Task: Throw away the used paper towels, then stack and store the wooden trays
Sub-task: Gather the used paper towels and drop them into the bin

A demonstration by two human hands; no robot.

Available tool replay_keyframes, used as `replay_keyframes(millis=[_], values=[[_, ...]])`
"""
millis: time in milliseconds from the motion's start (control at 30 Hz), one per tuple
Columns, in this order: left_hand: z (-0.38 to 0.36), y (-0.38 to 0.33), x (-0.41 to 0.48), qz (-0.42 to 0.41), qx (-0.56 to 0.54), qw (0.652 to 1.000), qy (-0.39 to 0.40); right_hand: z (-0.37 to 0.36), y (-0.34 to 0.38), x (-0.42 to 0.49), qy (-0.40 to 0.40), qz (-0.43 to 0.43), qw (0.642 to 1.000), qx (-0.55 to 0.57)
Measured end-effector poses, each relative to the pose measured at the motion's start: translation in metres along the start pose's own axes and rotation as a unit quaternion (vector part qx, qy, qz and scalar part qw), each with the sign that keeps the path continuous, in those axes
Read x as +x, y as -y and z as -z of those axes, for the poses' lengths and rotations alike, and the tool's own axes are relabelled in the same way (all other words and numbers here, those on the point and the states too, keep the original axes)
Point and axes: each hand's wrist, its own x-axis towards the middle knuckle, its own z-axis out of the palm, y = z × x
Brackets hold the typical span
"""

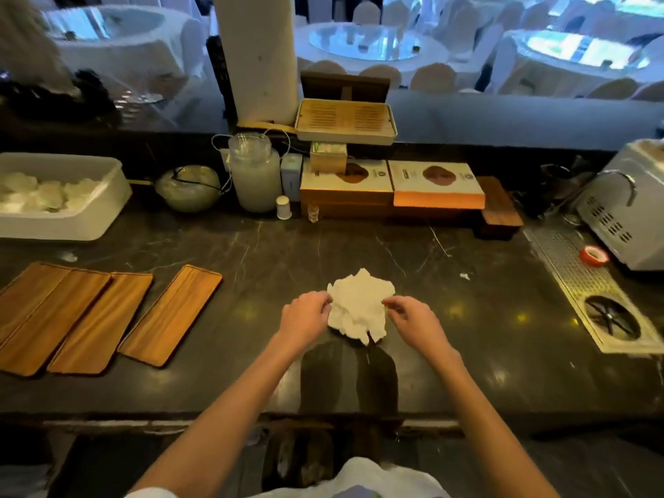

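A crumpled white wad of used paper towels [359, 306] lies on the dark marble counter [467, 318] in the middle. My left hand [305, 319] grips its left edge with curled fingers. My right hand [413, 318] pinches its right edge. Several long wooden trays lie flat side by side at the left; the nearest one [171, 319] sits apart from the others [61, 318], which overlap at their edges.
A white tub [90, 217] of white items stands at back left. Behind are a glass bowl [188, 188], a jar [253, 174], boxes [436, 185] and a bamboo tray [345, 120]. At right are a metal drain grid [571, 274], red tape [594, 254] and a machine [632, 206].
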Motion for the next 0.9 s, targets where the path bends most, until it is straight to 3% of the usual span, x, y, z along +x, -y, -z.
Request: replay_keyframes(millis=[233, 400, 533, 633, 900], values=[[-0.066, -0.027, 0.045, 0.114, -0.016, 0.991, 0.075, -0.015, -0.013, 0.081, 0.144, 0.116, 0.971, -0.152], [-0.103, -0.023, 0.044, 0.168, -0.026, 0.979, 0.112, -0.046, -0.029, 0.097, 0.254, 0.131, 0.937, -0.204], [-0.115, -0.016, 0.031, 0.208, -0.058, 0.976, 0.042, -0.058, -0.047, 0.101, 0.238, 0.149, 0.945, -0.166], [-0.116, -0.007, 0.019, 0.229, -0.109, 0.967, 0.023, -0.050, -0.061, 0.105, 0.181, 0.162, 0.966, -0.093], [-0.101, 0.026, -0.010, 0.239, -0.161, 0.957, -0.034, 0.003, -0.085, 0.098, 0.083, 0.111, 0.989, 0.057]])
